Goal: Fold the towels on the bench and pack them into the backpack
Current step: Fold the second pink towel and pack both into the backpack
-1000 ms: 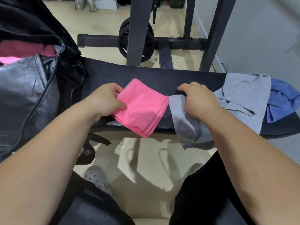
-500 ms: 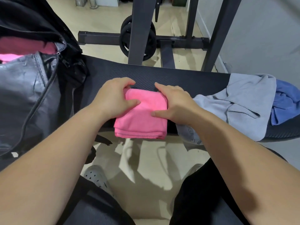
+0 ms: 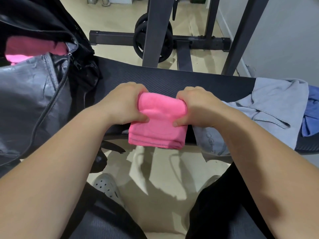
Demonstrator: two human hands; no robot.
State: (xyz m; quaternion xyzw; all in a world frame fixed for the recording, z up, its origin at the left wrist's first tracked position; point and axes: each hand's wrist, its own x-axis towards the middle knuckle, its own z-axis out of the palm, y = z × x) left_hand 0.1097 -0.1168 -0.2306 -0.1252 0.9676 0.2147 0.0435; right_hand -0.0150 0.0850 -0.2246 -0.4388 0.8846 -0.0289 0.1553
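The pink towel (image 3: 158,125) lies at the bench's (image 3: 172,81) near edge, its far end rolled toward the person. The left hand (image 3: 124,104) and right hand (image 3: 198,106) pinch that roll at either side, likely to keep the fold square. The backpack (image 3: 34,94) gapes open alongside.

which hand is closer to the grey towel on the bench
Right. The right hand grips the pink towel at its right end, just beside the grey towel; the left hand grips the other end, farther off.
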